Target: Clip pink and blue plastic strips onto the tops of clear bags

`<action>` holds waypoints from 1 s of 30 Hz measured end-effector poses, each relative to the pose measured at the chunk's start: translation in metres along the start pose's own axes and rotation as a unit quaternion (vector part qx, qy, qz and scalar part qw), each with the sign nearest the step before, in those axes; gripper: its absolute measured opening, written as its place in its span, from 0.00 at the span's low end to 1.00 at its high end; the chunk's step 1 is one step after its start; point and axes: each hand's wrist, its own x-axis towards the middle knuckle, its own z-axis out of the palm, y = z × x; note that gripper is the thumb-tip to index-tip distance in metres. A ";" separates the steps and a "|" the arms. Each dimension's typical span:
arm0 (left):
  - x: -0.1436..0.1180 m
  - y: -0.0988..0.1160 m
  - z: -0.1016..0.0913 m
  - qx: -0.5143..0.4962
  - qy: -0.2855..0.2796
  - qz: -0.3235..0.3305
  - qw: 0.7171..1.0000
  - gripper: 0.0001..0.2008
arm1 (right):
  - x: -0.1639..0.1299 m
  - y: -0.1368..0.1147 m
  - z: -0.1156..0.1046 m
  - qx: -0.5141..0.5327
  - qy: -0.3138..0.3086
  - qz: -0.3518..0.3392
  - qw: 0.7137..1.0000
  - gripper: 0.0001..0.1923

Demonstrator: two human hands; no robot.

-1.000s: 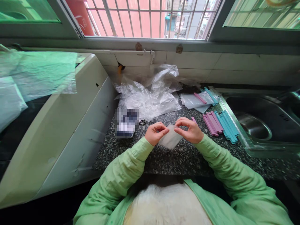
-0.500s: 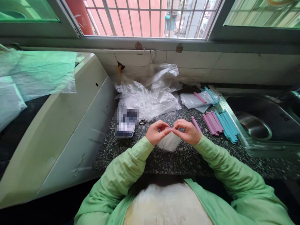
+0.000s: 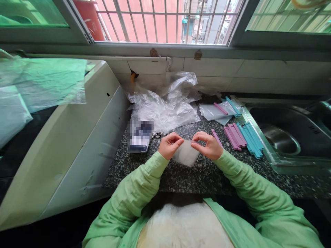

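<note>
A small translucent plastic bag (image 3: 188, 155) hangs between my hands, just above the speckled counter. My left hand (image 3: 170, 145) pinches its upper left edge with thumb and forefinger. On the other side, my right hand (image 3: 206, 144) pinches the upper right edge. A pink bag-sealing clip (image 3: 216, 137) lies just beyond my right hand. Farther right are a row of pink clips (image 3: 234, 136) and a row of blue clips (image 3: 250, 139), side by side. Some flat clear bags (image 3: 210, 112) lie behind them with one pink clip on top.
Crumpled clear plastic (image 3: 165, 112) covers the back of the counter (image 3: 196, 181). A blurred-out phone-like object (image 3: 140, 137) lies left of my hands. The metal sink (image 3: 271, 165) borders the right side, and a large pale appliance (image 3: 85, 137) stands at the left. A barred window is ahead.
My two hands have moved apart from near touching, with my left hand shifting slightly left. The bag's top edge now spans the gap between them.
</note>
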 end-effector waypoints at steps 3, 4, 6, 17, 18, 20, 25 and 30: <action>0.001 0.000 -0.001 -0.033 0.004 -0.031 0.999 0.18 | 0.000 -0.001 -0.002 0.000 0.013 0.001 1.000 0.07; 0.001 0.000 -0.001 -0.040 0.003 -0.037 0.999 0.18 | 0.000 -0.001 -0.002 0.000 0.015 0.000 1.000 0.07; 0.000 0.000 -0.002 -0.042 -0.001 -0.042 0.998 0.19 | 0.000 -0.001 -0.002 -0.002 0.018 -0.004 1.000 0.07; 0.000 0.003 0.002 0.085 -0.057 0.065 0.993 0.12 | -0.001 -0.002 0.001 -0.026 -0.011 -0.021 0.999 0.08; 0.000 0.002 0.003 0.080 -0.056 0.068 0.993 0.12 | -0.001 -0.002 0.001 -0.024 -0.009 -0.019 0.999 0.08; 0.000 0.001 0.004 0.062 -0.049 0.066 0.995 0.13 | -0.001 -0.002 0.001 -0.017 -0.003 -0.014 1.000 0.08; 0.001 -0.002 0.002 -0.007 -0.017 0.030 0.999 0.15 | -0.001 0.000 -0.002 0.011 0.032 0.002 0.999 0.06; 0.002 -0.002 0.003 -0.056 0.005 -0.013 0.998 0.17 | -0.001 0.000 -0.003 0.031 0.065 0.014 0.997 0.07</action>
